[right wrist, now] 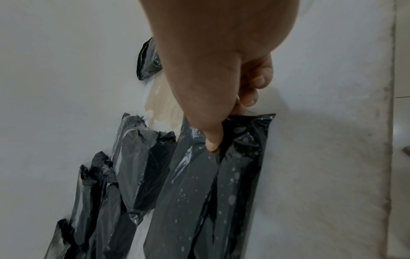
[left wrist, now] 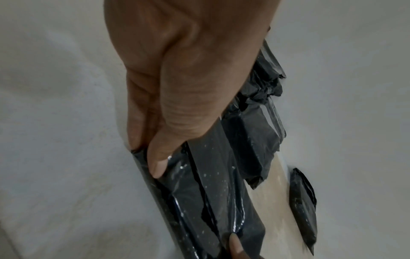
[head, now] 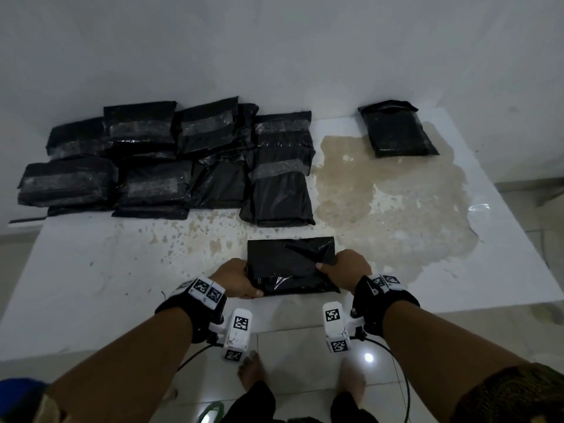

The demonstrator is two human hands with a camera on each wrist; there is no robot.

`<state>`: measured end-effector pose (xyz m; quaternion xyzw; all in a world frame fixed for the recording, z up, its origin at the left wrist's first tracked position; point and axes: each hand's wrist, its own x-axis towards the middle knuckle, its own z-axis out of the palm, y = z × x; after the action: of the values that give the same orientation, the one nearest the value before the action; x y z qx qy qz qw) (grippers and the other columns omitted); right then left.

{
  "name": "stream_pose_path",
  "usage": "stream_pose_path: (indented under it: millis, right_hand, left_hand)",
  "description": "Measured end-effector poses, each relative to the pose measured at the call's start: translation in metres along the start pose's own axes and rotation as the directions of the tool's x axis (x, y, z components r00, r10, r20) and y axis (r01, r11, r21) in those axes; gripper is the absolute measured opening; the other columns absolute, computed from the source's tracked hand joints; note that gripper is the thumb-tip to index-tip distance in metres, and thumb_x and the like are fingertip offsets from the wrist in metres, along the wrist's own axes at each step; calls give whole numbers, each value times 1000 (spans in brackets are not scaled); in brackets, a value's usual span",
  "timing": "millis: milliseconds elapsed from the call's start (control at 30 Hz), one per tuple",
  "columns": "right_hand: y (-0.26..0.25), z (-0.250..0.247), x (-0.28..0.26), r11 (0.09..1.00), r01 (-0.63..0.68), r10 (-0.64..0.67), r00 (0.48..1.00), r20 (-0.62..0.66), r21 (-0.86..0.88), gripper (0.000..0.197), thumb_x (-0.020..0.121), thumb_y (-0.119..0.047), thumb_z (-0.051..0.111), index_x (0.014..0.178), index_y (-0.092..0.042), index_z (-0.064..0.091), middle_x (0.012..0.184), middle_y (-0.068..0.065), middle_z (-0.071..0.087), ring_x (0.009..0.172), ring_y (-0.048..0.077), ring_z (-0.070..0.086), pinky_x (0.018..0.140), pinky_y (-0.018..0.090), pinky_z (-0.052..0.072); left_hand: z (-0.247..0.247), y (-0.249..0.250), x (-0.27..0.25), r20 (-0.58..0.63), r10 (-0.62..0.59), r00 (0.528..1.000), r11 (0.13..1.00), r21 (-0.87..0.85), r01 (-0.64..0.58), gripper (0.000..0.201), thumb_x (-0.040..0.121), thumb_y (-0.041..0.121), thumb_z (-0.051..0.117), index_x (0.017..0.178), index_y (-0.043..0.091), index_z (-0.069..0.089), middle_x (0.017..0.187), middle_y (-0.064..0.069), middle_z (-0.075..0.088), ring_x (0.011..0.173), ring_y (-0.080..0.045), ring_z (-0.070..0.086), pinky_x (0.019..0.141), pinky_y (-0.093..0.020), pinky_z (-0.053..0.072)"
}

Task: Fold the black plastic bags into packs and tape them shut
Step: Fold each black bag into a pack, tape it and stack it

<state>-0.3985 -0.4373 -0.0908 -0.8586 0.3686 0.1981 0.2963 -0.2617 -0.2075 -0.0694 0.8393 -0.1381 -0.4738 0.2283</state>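
Black bag point(head: 290, 265) at table's point(head: 91, 285) near edge, half folded, no tape on it. Our left hand point(head: 236, 277) and right hand point(head: 348, 268) pinch its ends, thumbs on top. We judge folding underway; taping next, no tape roll seen. Taped packs point(head: 171, 160) behind, to its left. Table stained; floor tiled.

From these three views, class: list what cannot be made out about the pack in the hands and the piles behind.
- Pack: its underside and any tape, hidden.
- Left hand and right hand fingers: hidden under the pack's ends in the head view.
- Taped pile: count unclear; packs overlap.
- Tape roll: not in view.
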Motion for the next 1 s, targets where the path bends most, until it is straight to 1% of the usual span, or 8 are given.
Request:
stream_pose_path:
  millis: [67, 167, 233, 333, 467, 733, 933, 1000]
  right_hand:
    - [1, -4, 0, 1000, 25, -25, 999, 33, -5, 56, 89, -53, 63, 57, -13, 43, 59, 2, 47, 55, 15, 47, 46, 26, 31]
    - [1, -12, 0, 997, 72, -72, 996, 51, 4, 55, 89, -56, 61, 58, -14, 44, 61, 1, 48, 56, 14, 46, 47, 26, 32]
    - [3, -16, 2, 996, 91, -91, 995, 33, 12, 58, 89, -61, 58, 58, -14, 46, 61, 2, 50, 57, 15, 48, 47, 26, 33]
    - [7, -19, 6, 993, 116, -116, 993, 22, -15, 60, 88, -64, 57, 58, -14, 44, 60, 2, 48, 56, 16, 47, 46, 27, 30]
    - [14, -23, 11, 988, 148, -145, 988, 53, -49, 55, 87, -57, 63, 58, -15, 40, 60, 1, 45, 65, 23, 53, 46, 25, 29]
    - [23, -31, 12, 976, 197, -195, 980, 35, -97, 58, 92, -59, 54, 59, -12, 44, 61, 2, 47, 61, 21, 49, 47, 26, 28]
    - [36, -49, 10, 953, 292, -292, 956, 14, -80, 55, 96, -48, 55, 54, -19, 31, 56, 0, 31, 50, 14, 30, 47, 26, 24]
    - [44, -55, 9, 961, 277, -276, 959, -60, 1, 52, 93, -48, 60, 56, -19, 36, 56, -1, 37, 52, 15, 36, 49, 27, 27]
  left_hand:
    - [1, 0, -5, -24, -15, 1000, 994, 107, 18, 25, 72, 16, 86, 86, 6, 67, 86, -7, 67, 80, -14, 62, 67, -20, 51]
    - [-6, 6, -16, -5, -136, 991, 984, 117, 135, 44, 71, 28, 88, 101, 10, 61, 98, -9, 64, 97, -22, 64, 82, -30, 57]
    - [-13, 12, -23, -53, -174, 983, 975, 130, 180, 44, 73, 32, 86, 99, 8, 60, 90, -8, 60, 91, -22, 63, 81, -33, 56]
    - [-16, 24, -31, -257, -8, 966, 975, 211, 64, 29, 84, 29, 76, 82, 3, 63, 78, -8, 60, 84, -28, 65, 73, -33, 52]
    - [-1, 47, -35, -456, 227, 860, 970, 184, -159, 17, 81, 17, 76, 81, 17, 59, 70, 7, 60, 80, -19, 63, 73, -27, 48]
    - [37, 82, -30, -262, 273, 926, 935, 299, -191, 48, 86, 26, 73, 130, 16, 58, 120, -7, 63, 105, -18, 61, 89, -24, 45]
    - [48, 98, -33, -143, 140, 980, 910, 409, -70, 55, 90, 34, 68, 139, 14, 49, 133, -8, 55, 121, -23, 54, 98, -28, 43]
    - [48, 105, -31, -118, 88, 989, 883, 469, -23, 54, 90, 37, 67, 136, 12, 52, 133, -8, 56, 121, -24, 54, 100, -30, 44]
